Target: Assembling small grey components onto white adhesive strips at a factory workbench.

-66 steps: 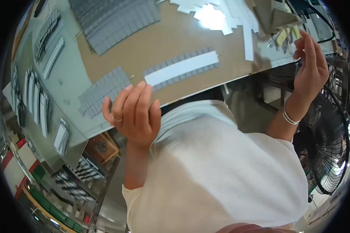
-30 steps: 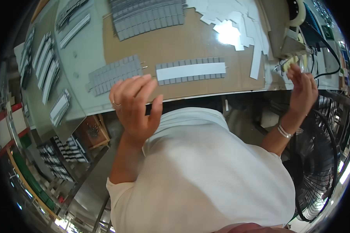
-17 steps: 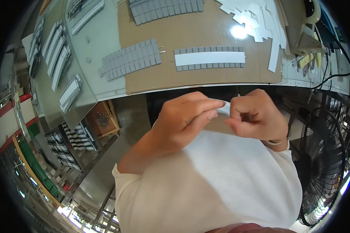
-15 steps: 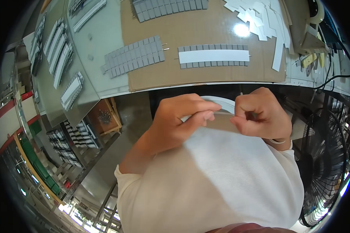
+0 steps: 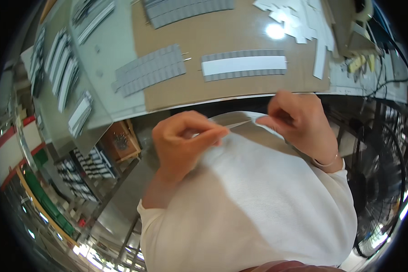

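Observation:
Above my lap, close to the table's front edge, both hands are raised and apart. My left hand (image 5: 179,143) is closed, with thumb and forefinger pinched together. Fingers curled and thumb pointing left, my right hand (image 5: 301,124) is closed too. A thin pale sliver (image 5: 238,124) shows in the gap between them; whether either hand grips it I cannot tell. On the table beyond lies a grey segmented strip with a white band (image 5: 245,66) along its middle. A plain grey segmented piece (image 5: 152,70), thin pins sticking out at its right end, lies left of it.
Brown cardboard (image 5: 254,86) covers part of the table. Another grey segmented piece (image 5: 188,12) lies at the back, white strips (image 5: 299,18) are heaped at the back right, and banded bundles (image 5: 61,68) lie left. A black fan (image 5: 376,195) stands at right.
My hands have moved farther apart, the left one to the left and the right one slightly up. The pale sliver now shows between them. The whole view has shifted a little.

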`<action>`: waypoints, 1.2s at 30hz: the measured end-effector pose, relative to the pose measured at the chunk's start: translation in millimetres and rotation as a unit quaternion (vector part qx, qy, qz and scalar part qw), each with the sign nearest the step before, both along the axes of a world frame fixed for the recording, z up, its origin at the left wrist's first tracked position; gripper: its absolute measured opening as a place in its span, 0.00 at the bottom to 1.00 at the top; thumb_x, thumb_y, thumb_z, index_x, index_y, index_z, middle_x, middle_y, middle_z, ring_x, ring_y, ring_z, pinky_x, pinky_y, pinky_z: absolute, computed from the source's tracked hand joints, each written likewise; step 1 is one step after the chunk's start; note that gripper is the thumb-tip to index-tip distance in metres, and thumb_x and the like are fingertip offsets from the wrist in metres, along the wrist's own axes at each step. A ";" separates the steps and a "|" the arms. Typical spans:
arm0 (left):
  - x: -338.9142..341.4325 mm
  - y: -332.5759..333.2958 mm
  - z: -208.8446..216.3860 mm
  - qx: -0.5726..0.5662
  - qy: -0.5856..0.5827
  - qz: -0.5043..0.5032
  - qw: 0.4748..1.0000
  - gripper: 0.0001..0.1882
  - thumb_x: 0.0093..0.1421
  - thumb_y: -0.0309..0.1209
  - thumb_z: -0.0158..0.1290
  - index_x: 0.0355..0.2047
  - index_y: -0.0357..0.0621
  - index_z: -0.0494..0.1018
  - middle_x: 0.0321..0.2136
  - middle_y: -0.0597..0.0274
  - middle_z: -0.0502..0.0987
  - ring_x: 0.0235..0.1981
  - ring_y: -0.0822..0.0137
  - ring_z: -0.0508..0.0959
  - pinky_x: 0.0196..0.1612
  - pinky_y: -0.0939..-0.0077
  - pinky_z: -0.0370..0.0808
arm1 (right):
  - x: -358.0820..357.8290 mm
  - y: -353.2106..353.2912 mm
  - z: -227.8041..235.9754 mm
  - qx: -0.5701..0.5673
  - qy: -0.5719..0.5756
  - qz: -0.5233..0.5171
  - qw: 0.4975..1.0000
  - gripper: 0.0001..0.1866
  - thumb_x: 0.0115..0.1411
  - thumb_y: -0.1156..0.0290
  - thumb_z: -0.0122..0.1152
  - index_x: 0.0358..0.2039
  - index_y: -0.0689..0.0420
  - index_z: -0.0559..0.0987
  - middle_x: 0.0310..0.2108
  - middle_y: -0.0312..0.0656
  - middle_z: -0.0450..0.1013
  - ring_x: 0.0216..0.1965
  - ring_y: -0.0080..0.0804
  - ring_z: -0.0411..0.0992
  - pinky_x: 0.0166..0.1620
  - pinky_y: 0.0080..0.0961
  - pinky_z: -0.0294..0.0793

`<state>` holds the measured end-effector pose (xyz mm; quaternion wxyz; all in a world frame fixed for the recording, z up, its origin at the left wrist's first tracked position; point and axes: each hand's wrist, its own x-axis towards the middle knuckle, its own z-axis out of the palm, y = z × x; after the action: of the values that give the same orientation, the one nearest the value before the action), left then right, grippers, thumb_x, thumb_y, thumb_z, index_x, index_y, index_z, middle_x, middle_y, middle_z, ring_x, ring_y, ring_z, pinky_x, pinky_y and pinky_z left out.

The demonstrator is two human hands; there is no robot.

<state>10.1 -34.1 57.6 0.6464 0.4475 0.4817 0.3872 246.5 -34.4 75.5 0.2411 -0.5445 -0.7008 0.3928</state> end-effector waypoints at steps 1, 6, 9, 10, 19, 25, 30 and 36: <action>0.1 -1.1 -0.1 0.036 0.004 0.000 0.999 0.05 0.49 0.15 0.64 0.24 0.31 0.77 0.23 0.56 0.79 0.23 0.73 0.78 0.26 0.83 0.74 | -2.2 1.3 8.8 -0.067 -0.013 -0.054 0.996 0.13 0.49 0.75 0.71 0.21 0.60 0.71 0.18 0.44 0.69 0.19 0.42 0.68 0.23 0.29 0.65; -2.2 -1.3 -6.6 0.046 -0.002 0.011 0.999 0.05 0.50 0.14 0.62 0.24 0.32 0.76 0.24 0.54 0.79 0.23 0.73 0.78 0.26 0.85 0.74 | 27.3 -6.2 -0.9 0.041 0.026 0.036 0.998 0.10 0.45 0.73 0.74 0.28 0.60 0.82 0.19 0.42 0.74 0.18 0.27 0.69 0.23 0.22 0.65; -4.0 1.4 -8.3 0.024 -0.013 0.041 0.999 0.05 0.51 0.13 0.61 0.26 0.31 0.76 0.26 0.53 0.80 0.24 0.73 0.79 0.27 0.85 0.75 | 41.1 -13.9 -4.8 -0.034 0.151 -0.056 0.986 0.08 0.49 0.79 0.70 0.32 0.64 0.83 0.18 0.38 0.74 0.19 0.21 0.69 0.23 0.17 0.64; -3.3 2.7 -9.3 0.023 -0.024 0.033 0.999 0.05 0.52 0.13 0.60 0.27 0.31 0.76 0.27 0.54 0.80 0.25 0.72 0.79 0.28 0.84 0.76 | 42.5 -15.3 -5.8 -0.037 0.153 -0.054 0.986 0.08 0.49 0.79 0.70 0.32 0.64 0.83 0.18 0.38 0.74 0.19 0.21 0.69 0.23 0.17 0.64; 9.7 0.4 -2.4 0.001 -0.043 0.036 0.998 0.03 0.58 0.19 0.58 0.34 0.32 0.78 0.30 0.56 0.81 0.28 0.73 0.80 0.34 0.83 0.78 | 30.7 4.6 -35.5 0.239 0.052 -0.183 0.952 0.08 0.51 0.82 0.69 0.34 0.62 0.83 0.22 0.34 0.74 0.25 0.19 0.69 0.27 0.14 0.65; 16.6 32.4 -16.0 0.266 0.220 0.108 0.932 0.03 0.53 0.21 0.61 0.28 0.38 0.78 0.29 0.60 0.81 0.26 0.77 0.79 0.28 0.87 0.71 | 25.2 19.5 -32.6 0.168 0.039 -0.165 0.971 0.05 0.55 0.78 0.66 0.27 0.63 0.77 0.28 0.34 0.67 0.28 0.20 0.66 0.32 0.16 0.66; 23.1 45.4 -22.6 0.313 0.365 0.087 0.872 0.04 0.49 0.21 0.62 0.24 0.41 0.78 0.34 0.63 0.74 0.27 0.68 0.80 0.30 0.78 0.74 | 22.0 26.2 -34.2 0.129 -0.014 -0.140 0.981 0.07 0.57 0.77 0.64 0.30 0.65 0.74 0.28 0.39 0.67 0.26 0.26 0.69 0.33 0.19 0.69; 22.6 46.1 -28.1 0.317 0.402 0.089 0.854 0.05 0.45 0.21 0.63 0.23 0.43 0.78 0.32 0.64 0.75 0.25 0.71 0.74 0.28 0.79 0.72 | 16.8 30.8 -27.9 0.099 -0.046 -0.105 0.989 0.07 0.59 0.79 0.61 0.30 0.65 0.71 0.29 0.37 0.63 0.30 0.23 0.65 0.35 0.17 0.66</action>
<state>32.7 12.0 29.5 0.1821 0.7001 0.5887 0.3608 263.3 -3.6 47.6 0.3009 -0.6060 -0.6856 0.2687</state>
